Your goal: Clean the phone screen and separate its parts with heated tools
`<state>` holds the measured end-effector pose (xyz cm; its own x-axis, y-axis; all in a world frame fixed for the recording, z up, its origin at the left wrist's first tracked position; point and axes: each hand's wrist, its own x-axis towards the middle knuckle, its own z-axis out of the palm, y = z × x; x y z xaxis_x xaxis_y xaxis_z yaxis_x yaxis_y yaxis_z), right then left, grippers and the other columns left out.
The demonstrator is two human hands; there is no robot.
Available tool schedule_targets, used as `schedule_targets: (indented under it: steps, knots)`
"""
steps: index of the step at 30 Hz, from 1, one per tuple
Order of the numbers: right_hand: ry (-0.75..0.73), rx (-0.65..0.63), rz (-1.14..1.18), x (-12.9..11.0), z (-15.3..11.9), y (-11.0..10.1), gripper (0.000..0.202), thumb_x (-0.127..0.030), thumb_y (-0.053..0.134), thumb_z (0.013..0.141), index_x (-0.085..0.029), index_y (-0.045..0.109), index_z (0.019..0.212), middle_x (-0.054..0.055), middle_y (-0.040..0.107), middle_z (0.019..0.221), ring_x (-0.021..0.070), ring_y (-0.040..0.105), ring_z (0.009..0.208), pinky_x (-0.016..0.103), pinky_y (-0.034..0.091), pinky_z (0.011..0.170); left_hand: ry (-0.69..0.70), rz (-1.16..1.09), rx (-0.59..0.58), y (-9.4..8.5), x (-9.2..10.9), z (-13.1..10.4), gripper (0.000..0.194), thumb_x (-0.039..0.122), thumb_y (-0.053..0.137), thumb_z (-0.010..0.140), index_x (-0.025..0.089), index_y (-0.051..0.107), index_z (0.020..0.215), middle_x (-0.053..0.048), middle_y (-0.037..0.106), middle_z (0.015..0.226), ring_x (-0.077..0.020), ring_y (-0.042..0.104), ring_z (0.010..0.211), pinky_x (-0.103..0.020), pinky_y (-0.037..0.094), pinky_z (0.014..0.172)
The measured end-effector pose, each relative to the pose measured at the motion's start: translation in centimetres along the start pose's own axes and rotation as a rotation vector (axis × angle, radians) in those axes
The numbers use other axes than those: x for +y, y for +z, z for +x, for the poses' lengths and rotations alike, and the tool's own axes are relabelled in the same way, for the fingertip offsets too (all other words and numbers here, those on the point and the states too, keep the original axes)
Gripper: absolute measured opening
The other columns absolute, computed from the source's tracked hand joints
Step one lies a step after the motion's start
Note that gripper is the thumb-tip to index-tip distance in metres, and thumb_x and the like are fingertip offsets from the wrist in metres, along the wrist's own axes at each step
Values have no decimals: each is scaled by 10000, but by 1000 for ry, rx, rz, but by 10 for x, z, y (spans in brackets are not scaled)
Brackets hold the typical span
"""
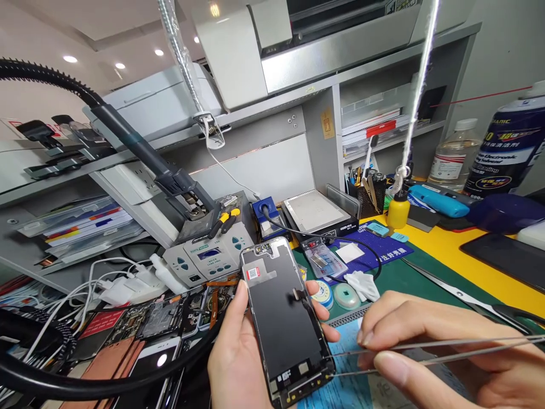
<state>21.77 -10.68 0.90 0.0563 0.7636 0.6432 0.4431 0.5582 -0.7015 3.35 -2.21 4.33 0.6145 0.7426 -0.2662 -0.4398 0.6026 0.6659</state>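
A phone screen assembly (281, 318) lies in my left hand (238, 346), its dark back side turned up toward me. My left thumb presses its left edge and the fingertips wrap round the right edge. A small flex cable (297, 294) stands up from the middle of its back, and a red and white QR sticker (253, 273) sits near the top. Between the thumb and fingers of my right hand (426, 341) is a pair of metal tweezers (447, 351). Their slightly parted tips reach the lower right corner of the screen assembly.
A soldering station (208, 255) stands behind my left hand, with phone parts (157, 318) spread at the left. A thick black hose (128, 383) curves across the lower left. Scissors (460, 292) lie at the right on the green mat (430, 301). A yellow bottle (398, 211) stands farther back.
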Motion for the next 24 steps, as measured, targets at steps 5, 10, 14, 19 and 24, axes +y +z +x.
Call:
schedule_targets:
  steps: [5,10,14,19,24]
  knots:
    - [100,18,-192,-6,-4,3,44,-314,740,838,-290,751,873,-5,789,838,204,760,758,217,601,632,49,26,-2,3,-5,2,633,552,341,993,69,750,980,-139,748,856,-239,702,683,-312,489,673]
    - [380,-128,-133,-16,2,-1,245,-431,610,926,-287,739,775,-20,737,706,161,696,638,210,559,629,118,41,109,6,-8,10,501,502,434,976,95,704,1090,-138,747,959,-224,706,704,-367,571,720]
    - [574,-171,170,-14,10,-6,333,-510,581,936,-229,676,784,-14,678,620,158,649,598,240,507,588,194,69,152,4,-8,17,378,393,463,979,142,652,1190,-107,745,941,-205,705,721,-394,602,750]
    - [683,-100,572,-4,17,-4,234,-399,743,821,-181,659,834,-50,618,493,147,617,477,260,500,527,202,142,203,-6,-12,22,381,138,634,839,66,618,1213,-157,740,1049,-227,736,808,-378,620,775]
    - [723,-68,676,7,21,2,152,-224,667,872,-134,628,988,-36,641,547,143,626,487,272,533,507,263,222,229,-12,-14,27,447,64,636,828,85,580,1271,-159,731,1078,-233,741,860,-390,625,791]
